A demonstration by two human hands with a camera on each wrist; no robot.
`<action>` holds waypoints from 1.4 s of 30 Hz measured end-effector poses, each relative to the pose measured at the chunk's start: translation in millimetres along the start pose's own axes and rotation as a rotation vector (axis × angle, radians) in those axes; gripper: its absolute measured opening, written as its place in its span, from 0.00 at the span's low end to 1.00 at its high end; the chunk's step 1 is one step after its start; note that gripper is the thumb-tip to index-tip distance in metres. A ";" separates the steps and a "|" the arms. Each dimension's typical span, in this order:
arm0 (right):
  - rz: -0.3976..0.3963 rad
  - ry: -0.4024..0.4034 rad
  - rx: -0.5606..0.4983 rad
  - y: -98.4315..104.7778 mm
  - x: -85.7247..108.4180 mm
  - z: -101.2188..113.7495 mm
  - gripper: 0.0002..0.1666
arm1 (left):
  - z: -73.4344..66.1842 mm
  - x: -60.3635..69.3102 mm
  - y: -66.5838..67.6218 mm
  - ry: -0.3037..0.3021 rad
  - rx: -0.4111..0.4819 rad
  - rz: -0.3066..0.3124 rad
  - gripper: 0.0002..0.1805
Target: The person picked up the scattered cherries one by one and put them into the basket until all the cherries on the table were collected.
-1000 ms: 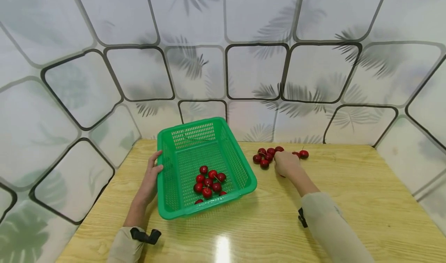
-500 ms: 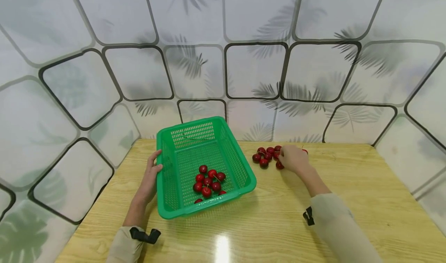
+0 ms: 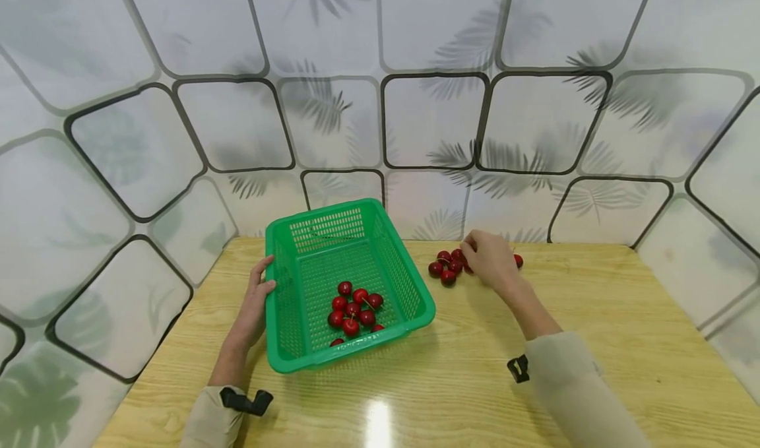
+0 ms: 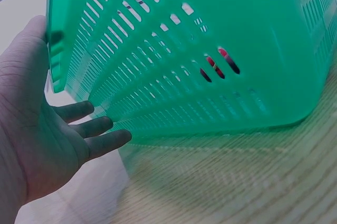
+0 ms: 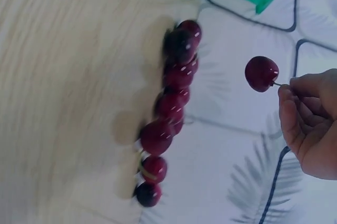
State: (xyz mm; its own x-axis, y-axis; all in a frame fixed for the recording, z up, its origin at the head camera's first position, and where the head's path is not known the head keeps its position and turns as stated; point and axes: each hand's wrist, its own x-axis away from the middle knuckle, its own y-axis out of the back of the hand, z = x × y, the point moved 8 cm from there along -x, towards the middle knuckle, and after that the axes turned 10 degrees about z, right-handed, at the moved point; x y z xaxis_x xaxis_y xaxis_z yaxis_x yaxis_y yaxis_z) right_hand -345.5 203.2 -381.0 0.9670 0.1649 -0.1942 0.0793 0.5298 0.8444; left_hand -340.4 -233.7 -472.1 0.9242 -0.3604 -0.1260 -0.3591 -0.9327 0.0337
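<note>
In the head view a green plastic basket (image 3: 350,360) stands on the table with several red cherries (image 3: 351,311) in it. My left hand (image 3: 252,309) touches its left wall; in the left wrist view the fingers (image 4: 102,142) are extended against the slotted side, with the thumb up near the rim. My right hand (image 3: 491,263) is above the loose cherries (image 3: 448,278) right of the basket. In the right wrist view it pinches a cherry (image 5: 261,74) by the stem, raised off the table. That cherry is hidden by my hand in the head view.
The wooden table (image 3: 594,342) runs back to a patterned cloth wall (image 3: 433,118), which also closes in both sides. The loose cherries lie near the table's back edge, some hidden behind my right hand. A cherry (image 3: 518,260) shows to its right.
My right hand shifts right, then comes back left and up, lifting a cherry by its stem from the loose group. My left hand and the basket stay in place.
</note>
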 end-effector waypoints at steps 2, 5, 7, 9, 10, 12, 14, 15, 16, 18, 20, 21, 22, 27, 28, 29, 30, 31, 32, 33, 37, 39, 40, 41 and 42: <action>-0.067 0.054 -0.037 4.5 0.7 14.9 0.08 | -0.2 0.1 0.1 -0.001 0.003 -0.003 0.26; -0.142 0.138 -0.099 8.4 2.7 36.9 0.06 | -0.4 -0.1 0.2 -0.004 0.008 -0.003 0.26; -0.165 0.181 -0.149 8.9 4.9 50.7 0.06 | 0.0 -0.3 0.1 0.000 0.011 -0.002 0.27; -0.179 0.215 -0.190 8.2 7.4 63.9 0.05 | 0.0 -0.4 -0.1 -0.001 0.009 0.002 0.28; -0.179 0.230 -0.208 7.3 8.7 70.6 0.05 | -0.3 -0.2 -0.3 -0.002 0.008 0.002 0.28; -0.161 0.256 -0.245 4.0 11.4 84.7 0.05 | -0.1 -0.1 -0.1 -0.001 0.010 0.001 0.28; -0.139 0.275 -0.268 -0.2 14.0 98.5 0.05 | -0.3 -0.2 -0.5 -0.004 0.015 0.001 0.27; -0.127 0.282 -0.277 -2.8 15.1 105.2 0.05 | -0.4 -0.4 -0.7 -0.005 0.016 0.002 0.27; -0.116 0.292 -0.284 -5.5 16.3 111.8 0.05 | -0.6 -0.5 -0.9 -0.007 0.016 0.003 0.27; -0.098 0.307 -0.284 -12.0 18.7 124.5 0.05 | -0.7 -0.9 -1.3 -0.005 0.019 0.004 0.27; -0.072 0.333 -0.288 -20.3 20.9 136.8 0.05 | -1.0 -0.8 -1.6 0.001 0.026 0.000 0.27; -0.050 0.346 -0.286 -25.8 22.1 142.7 0.05 | -1.0 -0.7 -1.5 0.002 0.026 -0.002 0.27; -0.023 0.359 -0.282 -31.7 23.3 148.9 0.05 | -1.2 -0.5 -1.4 0.004 0.029 -0.006 0.27; 0.197 0.398 -0.261 -68.7 27.4 174.4 0.08 | -1.2 -0.4 -1.4 0.012 0.032 -0.015 0.27; 0.248 0.399 -0.261 -76.4 27.3 178.2 0.08 | -1.2 -0.6 -1.3 0.012 0.029 -0.013 0.27; 0.298 0.398 -0.263 -83.9 26.9 181.5 0.09 | -1.1 -0.7 -1.3 0.013 0.028 -0.012 0.26; 0.345 0.394 -0.264 -90.8 26.0 184.3 0.09 | -1.0 -0.8 -1.1 0.012 0.025 -0.011 0.26; 0.386 0.393 -0.263 -96.9 24.9 186.9 0.10 | -0.8 -0.9 -0.9 0.012 0.024 -0.009 0.26; 0.422 0.391 -0.261 -102.3 23.6 189.1 0.10 | -0.7 -0.8 -0.9 0.012 0.022 -0.007 0.26; 0.453 0.390 -0.261 -107.4 22.3 190.7 0.10 | -0.4 -0.6 -0.6 0.014 0.024 -0.008 0.27; 0.538 0.384 -0.262 -123.4 18.3 193.1 0.10 | 0.9 0.2 0.1 0.017 0.021 -0.008 0.27; 0.568 0.378 -0.263 -130.7 17.3 191.8 0.09 | 1.1 0.3 0.2 0.021 0.017 -0.009 0.27; 0.579 0.374 -0.261 -134.0 16.9 190.7 0.09 | 0.9 0.3 0.2 0.021 0.014 -0.009 0.27; 0.586 0.372 -0.250 -136.8 16.7 189.7 0.09 | 0.9 0.3 0.3 0.021 0.013 -0.008 0.28; 0.592 0.368 -0.240 -139.6 16.3 188.5 0.09 | 0.8 0.3 0.4 0.020 0.013 -0.007 0.28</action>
State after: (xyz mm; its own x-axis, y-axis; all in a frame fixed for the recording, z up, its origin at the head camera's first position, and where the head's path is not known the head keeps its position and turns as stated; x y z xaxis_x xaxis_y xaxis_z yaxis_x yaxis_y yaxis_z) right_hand -295.2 -24.8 -407.9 0.6843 0.7259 0.0694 -0.5265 0.4260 0.7357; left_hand -340.4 -234.2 -472.9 0.9291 -0.3542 -0.1063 -0.3542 -0.9350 0.0194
